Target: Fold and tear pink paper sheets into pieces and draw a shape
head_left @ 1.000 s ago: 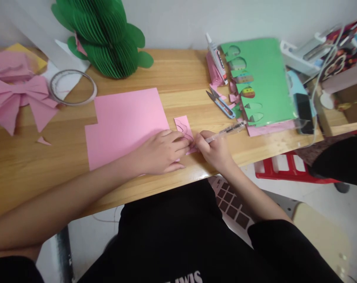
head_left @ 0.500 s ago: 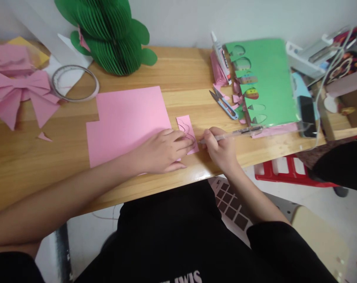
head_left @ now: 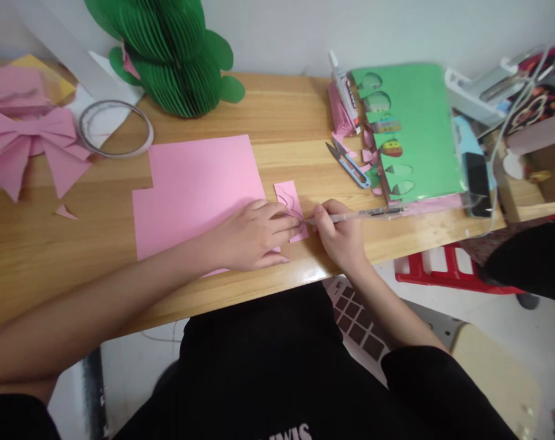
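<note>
A small pink strip (head_left: 288, 197) lies on the wooden surface (head_left: 282, 125), just right of a larger pink sheet (head_left: 199, 174), with dark curved lines drawn on it. The left hand (head_left: 254, 235) is spread fairly flat, palm down over the sheet's edge, its fingertips resting on the strip and hiding part of the lines. The right hand (head_left: 341, 235) is closed around a clear pen (head_left: 368, 213). Half a second ago the pen tip stood just off the strip's right edge; now it is back at that edge, beside the left fingertips, while the left hand has kept its place. That suggests the drawing is going on where the line meets the edge, with the paper held steady; whether the tip touches it, I cannot tell. Beyond the right hand lie blue-handled snips (head_left: 351, 166), pink scraps (head_left: 367, 156), a glue tube (head_left: 345, 91) and a green sheet (head_left: 422, 128). Left of these, toward the wall, stands a pleated green paper piece (head_left: 179, 70); farther left are a tape roll (head_left: 146, 143) and a folded pink bow (head_left: 25, 127).
</note>
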Demonstrator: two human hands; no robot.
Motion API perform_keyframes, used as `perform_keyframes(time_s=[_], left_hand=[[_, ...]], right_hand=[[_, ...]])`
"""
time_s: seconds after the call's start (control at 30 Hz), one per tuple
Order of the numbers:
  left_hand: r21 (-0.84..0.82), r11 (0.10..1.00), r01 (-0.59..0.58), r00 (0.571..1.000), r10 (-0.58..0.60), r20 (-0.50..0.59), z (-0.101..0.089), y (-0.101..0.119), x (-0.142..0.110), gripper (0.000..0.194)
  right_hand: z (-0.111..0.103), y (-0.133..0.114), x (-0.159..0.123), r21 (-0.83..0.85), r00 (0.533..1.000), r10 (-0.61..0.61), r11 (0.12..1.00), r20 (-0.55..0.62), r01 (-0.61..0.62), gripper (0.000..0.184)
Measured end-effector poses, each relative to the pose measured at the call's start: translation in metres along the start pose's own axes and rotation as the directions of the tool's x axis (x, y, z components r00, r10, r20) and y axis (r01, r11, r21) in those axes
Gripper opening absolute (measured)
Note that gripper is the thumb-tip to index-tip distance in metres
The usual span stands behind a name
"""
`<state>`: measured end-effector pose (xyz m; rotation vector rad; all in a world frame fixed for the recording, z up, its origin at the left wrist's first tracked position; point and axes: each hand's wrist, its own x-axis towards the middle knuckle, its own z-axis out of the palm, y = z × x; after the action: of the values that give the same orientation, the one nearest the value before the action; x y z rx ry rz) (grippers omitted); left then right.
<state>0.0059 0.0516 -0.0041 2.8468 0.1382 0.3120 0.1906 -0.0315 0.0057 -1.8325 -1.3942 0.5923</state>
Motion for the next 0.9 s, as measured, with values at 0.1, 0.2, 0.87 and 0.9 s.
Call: perform_keyframes(time_s=[0.1, 0.2, 0.87, 0.9], left_hand=[[-0.015, 1.0, -0.005, 1.0, 0.005, 0.005, -0.0009, 0.0, 0.0012, 0.039], [-0.034, 0.999, 0.003, 1.0, -0.003, -0.004, -0.0006, -0.0003, 0.0016, 0.037], [-0.021, 1.0, -0.011, 1.0, 0.011, -0.015, 0.0023, -0.0027, 0.001, 0.032], [-0.024, 1.0, -0.01, 1.0, 0.01, -0.015, 0.0019, -0.0026, 0.0011, 0.033]], right_hand=[[0.0001, -0.0005, 0.0002, 0.001, 1.0, -0.025, 1.0, 0.013, 0.025, 0.029], [0.0001, -0.0021, 0.0002, -0.019, 0.998, -0.062, 0.998, 0.009, 0.062, 0.029], [0.0012, -0.0068, -0.0051, -0.057, 0.995, -0.074, 0.995, 0.069, 0.078, 0.028], [0.0009, -0.0065, -0.0046, -0.062, 0.996, -0.064, 0.996, 0.061, 0.068, 0.028]])
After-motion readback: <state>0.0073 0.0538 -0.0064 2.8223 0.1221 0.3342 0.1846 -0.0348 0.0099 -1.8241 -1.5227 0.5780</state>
